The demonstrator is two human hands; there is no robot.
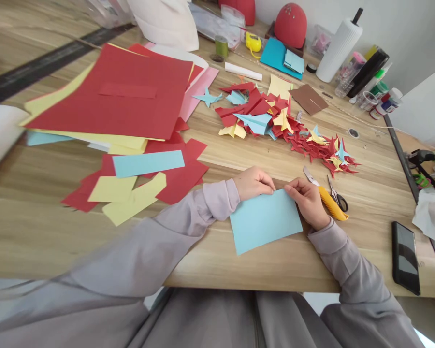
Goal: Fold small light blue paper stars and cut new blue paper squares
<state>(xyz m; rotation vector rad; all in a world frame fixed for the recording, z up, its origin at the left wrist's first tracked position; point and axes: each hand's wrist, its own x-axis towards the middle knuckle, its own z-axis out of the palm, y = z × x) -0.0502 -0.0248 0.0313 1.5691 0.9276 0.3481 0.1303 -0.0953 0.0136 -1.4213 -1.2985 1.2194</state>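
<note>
A light blue sheet of paper point(266, 220) lies at the table's front, slightly tilted, between my forearms. Along its far edge my left hand point(254, 184) is closed, with bent fingers pinching the paper near the middle of that edge. My right hand point(307, 199) grips the far right corner of the same sheet between thumb and curled fingers. Just right of that hand lie orange-handled scissors point(333, 203), partly hidden by it. Beyond both hands spreads a pile of folded red, yellow and blue paper pieces point(261, 113).
Stacked red sheets point(130, 111) and paper offcuts point(148, 164) cover the left side. A phone point(406, 256) lies near the front right edge. Glue bottles and jars point(379, 92), a white roll point(339, 50), a yellow tape measure point(253, 42) and a red dome point(290, 25) stand at the back.
</note>
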